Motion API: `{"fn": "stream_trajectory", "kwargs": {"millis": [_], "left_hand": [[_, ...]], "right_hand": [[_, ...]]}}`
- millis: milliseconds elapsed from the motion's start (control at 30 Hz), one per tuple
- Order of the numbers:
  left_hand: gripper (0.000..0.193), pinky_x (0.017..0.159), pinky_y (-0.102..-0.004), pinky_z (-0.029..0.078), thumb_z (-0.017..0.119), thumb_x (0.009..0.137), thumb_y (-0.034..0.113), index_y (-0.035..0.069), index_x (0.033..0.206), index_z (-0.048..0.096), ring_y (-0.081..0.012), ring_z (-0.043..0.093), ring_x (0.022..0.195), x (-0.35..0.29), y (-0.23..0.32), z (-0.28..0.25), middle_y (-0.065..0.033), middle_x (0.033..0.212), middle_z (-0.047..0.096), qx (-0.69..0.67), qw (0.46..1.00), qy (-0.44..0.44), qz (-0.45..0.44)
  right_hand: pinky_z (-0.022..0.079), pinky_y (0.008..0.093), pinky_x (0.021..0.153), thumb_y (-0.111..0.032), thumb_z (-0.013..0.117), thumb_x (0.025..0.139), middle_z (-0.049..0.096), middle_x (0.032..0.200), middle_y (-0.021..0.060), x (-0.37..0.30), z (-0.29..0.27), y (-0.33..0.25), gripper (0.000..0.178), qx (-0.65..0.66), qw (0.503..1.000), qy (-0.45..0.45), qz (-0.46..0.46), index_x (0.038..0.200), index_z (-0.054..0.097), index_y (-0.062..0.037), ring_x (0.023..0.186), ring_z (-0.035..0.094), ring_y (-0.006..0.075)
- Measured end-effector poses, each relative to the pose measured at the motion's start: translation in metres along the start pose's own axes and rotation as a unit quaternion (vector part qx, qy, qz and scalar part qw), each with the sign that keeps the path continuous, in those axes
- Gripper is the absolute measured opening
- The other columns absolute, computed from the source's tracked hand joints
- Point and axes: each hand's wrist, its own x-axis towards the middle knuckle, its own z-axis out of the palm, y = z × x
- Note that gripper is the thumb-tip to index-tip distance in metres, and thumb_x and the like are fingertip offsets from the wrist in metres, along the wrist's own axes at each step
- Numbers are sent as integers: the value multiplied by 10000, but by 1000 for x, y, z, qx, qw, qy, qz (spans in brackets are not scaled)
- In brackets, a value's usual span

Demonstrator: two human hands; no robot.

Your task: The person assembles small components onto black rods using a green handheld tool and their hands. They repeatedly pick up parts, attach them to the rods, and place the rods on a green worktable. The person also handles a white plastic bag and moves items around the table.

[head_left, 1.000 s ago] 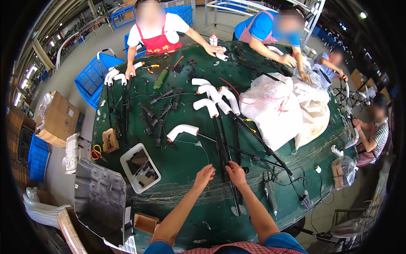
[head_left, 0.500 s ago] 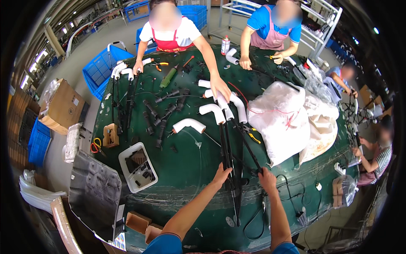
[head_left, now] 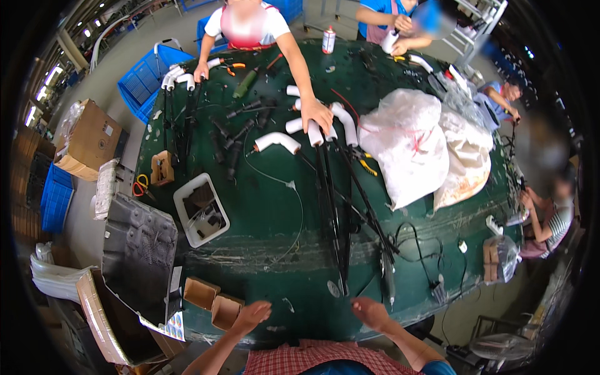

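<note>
My left hand (head_left: pixel 254 315) hovers over the table's near edge, fingers loosely curled with nothing in them. To its right my right hand (head_left: pixel 370 314) is also apart from the table's things, its fingers bent together and no object showing. Beyond both hands lies a bunch of black poles (head_left: pixel 328 212) with bent white foam-covered handles (head_left: pixel 315 132) at the far end. A co-worker's hand (head_left: pixel 316 116) rests on those handles. Another white foam handle (head_left: pixel 278 142) lies to their left. Near my right hand lies a slim dark tool (head_left: pixel 389 281).
A white bin (head_left: pixel 201 210) of small parts and small cardboard boxes (head_left: pixel 225 311) stand left. White sacks (head_left: pixel 406 147) fill the right middle, near yellow-handled pliers (head_left: pixel 367 165). Black cables (head_left: pixel 431 256) lie right. More poles (head_left: pixel 187 125) lie under the co-worker's other hand.
Both my hands have let go of the black poles and drawn back to the near edge. The poles now lie on the table. At far right, a co-worker has lifted a white piece.
</note>
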Motion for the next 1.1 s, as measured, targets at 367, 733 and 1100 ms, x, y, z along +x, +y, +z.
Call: {"fn": "stream_trajectory", "kwargs": {"millis": [367, 733, 1100], "left_hand": [[216, 587, -231, 425, 529, 939, 221, 21, 950, 612, -85, 543, 674, -160, -69, -22, -28, 738, 580, 46, 957, -140, -250], [262, 616, -242, 425, 531, 934, 267, 19, 967, 608, -102, 547, 706, -182, -78, -30, -40, 772, 583, 56, 950, -195, -238], [310, 644, -254, 425, 534, 930, 313, 16, 983, 604, -120, 551, 738, -204, -88, -36, -52, 806, 585, 54, 942, -221, -247]], "right_hand": [[503, 455, 721, -314, 492, 856, 654, 953, 137, -237, 50, 64, 296, -21, 838, -490, 237, 973, 631, -80, 866, 634, 326], [502, 413, 725, -301, 513, 872, 637, 949, 117, -184, 69, 11, 287, 62, 912, -333, 231, 987, 619, -61, 869, 615, 275], [500, 371, 728, -289, 535, 887, 619, 945, 97, -189, 79, -3, 281, 86, 914, -332, 218, 1001, 607, -42, 872, 596, 224]]}}
